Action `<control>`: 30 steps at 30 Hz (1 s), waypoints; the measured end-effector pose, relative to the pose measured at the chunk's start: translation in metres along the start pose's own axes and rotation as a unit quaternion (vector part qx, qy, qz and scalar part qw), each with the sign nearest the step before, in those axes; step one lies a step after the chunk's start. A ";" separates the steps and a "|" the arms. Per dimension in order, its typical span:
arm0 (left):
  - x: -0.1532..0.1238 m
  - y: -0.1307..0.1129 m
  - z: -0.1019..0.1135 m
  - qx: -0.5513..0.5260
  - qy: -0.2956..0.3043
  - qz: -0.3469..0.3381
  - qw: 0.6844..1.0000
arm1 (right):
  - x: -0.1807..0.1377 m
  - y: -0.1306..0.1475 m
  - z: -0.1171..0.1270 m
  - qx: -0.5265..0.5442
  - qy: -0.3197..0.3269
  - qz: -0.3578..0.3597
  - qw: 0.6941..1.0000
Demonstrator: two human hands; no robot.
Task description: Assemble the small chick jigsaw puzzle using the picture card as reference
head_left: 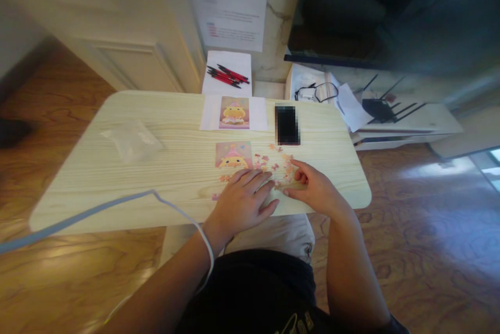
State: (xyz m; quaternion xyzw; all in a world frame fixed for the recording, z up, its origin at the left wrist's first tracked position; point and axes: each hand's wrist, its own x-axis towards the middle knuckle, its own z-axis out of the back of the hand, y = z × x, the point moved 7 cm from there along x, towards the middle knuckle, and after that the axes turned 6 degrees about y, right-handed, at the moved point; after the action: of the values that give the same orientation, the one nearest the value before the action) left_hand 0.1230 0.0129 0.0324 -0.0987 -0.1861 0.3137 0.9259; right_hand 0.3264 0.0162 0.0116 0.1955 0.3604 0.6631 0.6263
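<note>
A partly joined jigsaw puzzle (233,154) with a yellow cartoon animal in a pink hat lies on the table. My left hand (246,201) rests palm down over its lower part, fingers stretched out, and hides some of it. Loose jigsaw pieces (264,159) are scattered right of the puzzle. Among them, my right hand (314,186) reaches in with the index finger extended and the thumb apart; its other fingers are curled. I make out nothing held in it. Above the puzzle lies a sheet with the printed reference picture (234,113).
The pale wooden table (175,115) bears a clear plastic bag (133,141) at left and a blurred-out dark phone-like object (287,124) at right. Behind it are red pens (227,76) and a black router (378,110). A pale cable (117,199) runs to my left wrist.
</note>
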 end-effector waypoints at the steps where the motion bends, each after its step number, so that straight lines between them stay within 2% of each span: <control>1: 0.001 -0.001 -0.001 -0.002 0.004 0.001 1.000 | 0.000 -0.001 0.000 -0.001 -0.003 -0.002 1.000; 10: 0.002 -0.005 -0.008 -0.004 0.031 0.006 0.999 | 0.002 -0.013 -0.002 0.063 -0.011 -0.019 0.998; 22: 0.005 -0.006 -0.009 0.006 0.052 0.016 0.998 | 0.002 -0.007 0.001 0.059 -0.005 0.012 0.998; 30: 0.005 -0.005 -0.008 0.008 0.048 0.020 0.999 | -0.001 -0.008 0.005 0.069 -0.020 -0.001 0.997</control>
State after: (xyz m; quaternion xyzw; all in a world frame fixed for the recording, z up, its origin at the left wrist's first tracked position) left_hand 0.1321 0.0117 0.0281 -0.1104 -0.1367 0.3284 0.9280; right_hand 0.3353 0.0158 0.0092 0.2513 0.3927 0.6321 0.6190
